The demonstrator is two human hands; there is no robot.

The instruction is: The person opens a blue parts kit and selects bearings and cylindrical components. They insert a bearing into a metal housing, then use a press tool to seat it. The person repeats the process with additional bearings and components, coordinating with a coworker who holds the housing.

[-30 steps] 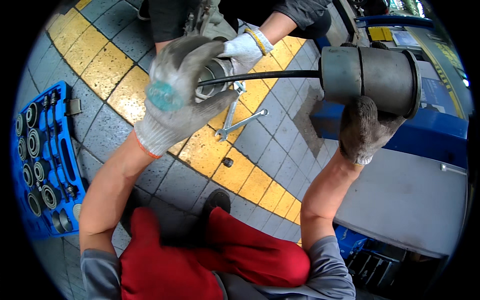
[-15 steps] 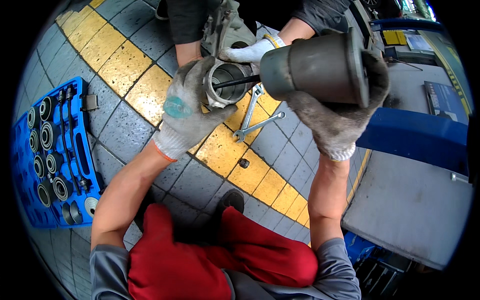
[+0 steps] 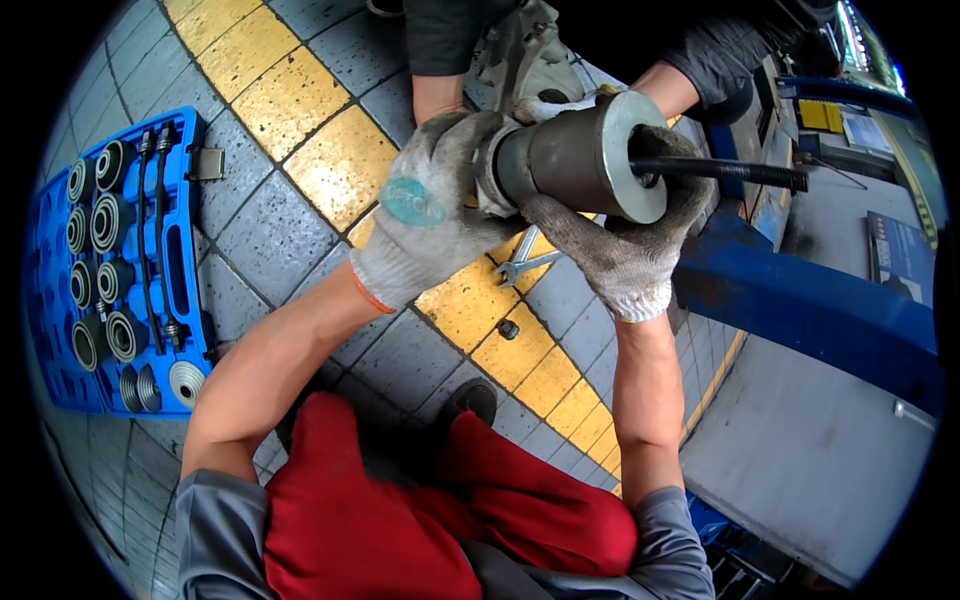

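Observation:
My left hand (image 3: 435, 190), in a grey-white glove, is wrapped round the ring-shaped end (image 3: 487, 178) of a grey metal casting (image 3: 532, 58). Against that ring sits a thick steel sleeve (image 3: 560, 155), lying nearly level, its flat washer-like end (image 3: 635, 190) facing right. The gloved fingers of my right hand (image 3: 640, 250) close round the sleeve from below and behind its right end. Out of the middle of that end sticks a black threaded rod (image 3: 740, 172). The ring's bore is hidden by the sleeve and my left hand.
A co-worker's gloved hand (image 3: 543, 108) is at the casting beyond the sleeve. Wrenches (image 3: 522, 262) and a dark nut (image 3: 508, 328) lie on the tiled floor. At left is an open blue tool case (image 3: 182, 275) with metal cups and rods; a blue beam (image 3: 810, 290) crosses at right.
The sleeve has moved left over the rod and up against the ring. The rod now protrudes from its right end. My left hand stays on the ring; the whole view has shifted slightly.

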